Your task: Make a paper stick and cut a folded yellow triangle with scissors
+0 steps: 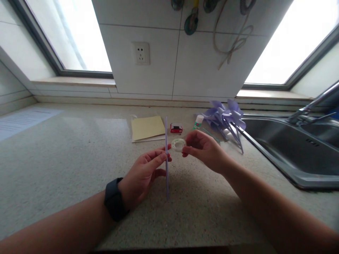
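Observation:
Upright in my left hand (148,167) is a thin purple stick (166,180), pinched between thumb and fingers above the counter. My right hand (202,146), closed at the fingertips, grips a small roll of tape (175,140), pale and translucent, by its right side. The tape roll is just right of the stick, close to my left fingertips. I cannot make out whether a tape end reaches the stick.
Behind my hands lie a yellow paper stack (147,127), a small red and black box (176,128) and a glue stick (198,122). Several purple pinwheels (225,114) rest beside the metal sink (280,148). A printed sheet (23,121) lies far left on the speckled counter (79,158).

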`<state>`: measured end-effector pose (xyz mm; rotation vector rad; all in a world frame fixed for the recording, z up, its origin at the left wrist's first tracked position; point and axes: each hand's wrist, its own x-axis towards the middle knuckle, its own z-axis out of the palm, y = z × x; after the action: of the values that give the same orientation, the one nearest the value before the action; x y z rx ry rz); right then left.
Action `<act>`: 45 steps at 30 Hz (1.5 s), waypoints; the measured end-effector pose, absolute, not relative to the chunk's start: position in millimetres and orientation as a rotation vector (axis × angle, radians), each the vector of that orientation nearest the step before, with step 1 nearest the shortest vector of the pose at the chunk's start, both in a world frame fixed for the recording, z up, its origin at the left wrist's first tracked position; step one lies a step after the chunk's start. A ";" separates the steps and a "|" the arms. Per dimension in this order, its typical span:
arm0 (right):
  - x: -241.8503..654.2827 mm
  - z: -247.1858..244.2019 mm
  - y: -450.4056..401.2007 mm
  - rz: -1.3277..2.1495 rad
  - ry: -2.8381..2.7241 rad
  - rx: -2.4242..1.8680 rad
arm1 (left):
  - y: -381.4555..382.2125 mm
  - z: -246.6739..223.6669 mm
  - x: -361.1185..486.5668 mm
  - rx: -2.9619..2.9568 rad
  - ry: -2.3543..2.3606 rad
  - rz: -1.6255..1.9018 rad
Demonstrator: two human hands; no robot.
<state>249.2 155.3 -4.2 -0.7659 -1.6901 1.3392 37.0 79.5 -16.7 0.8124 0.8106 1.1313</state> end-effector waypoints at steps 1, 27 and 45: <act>246.9 -5.0 153.2 1.358 -1.682 -0.730 | 79.3 -16.9 36.8 0.816 0.806 1.130; 236.4 -2.5 137.0 1.355 -1.742 -0.652 | 80.5 -18.3 37.0 0.822 0.810 1.152; 240.6 -10.2 136.8 1.443 -1.874 -0.662 | 78.5 -21.7 37.5 0.820 0.845 1.201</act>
<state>240.6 136.8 -10.2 -0.6617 -1.8735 1.4428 37.5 78.5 -21.7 0.8202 0.8446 1.2014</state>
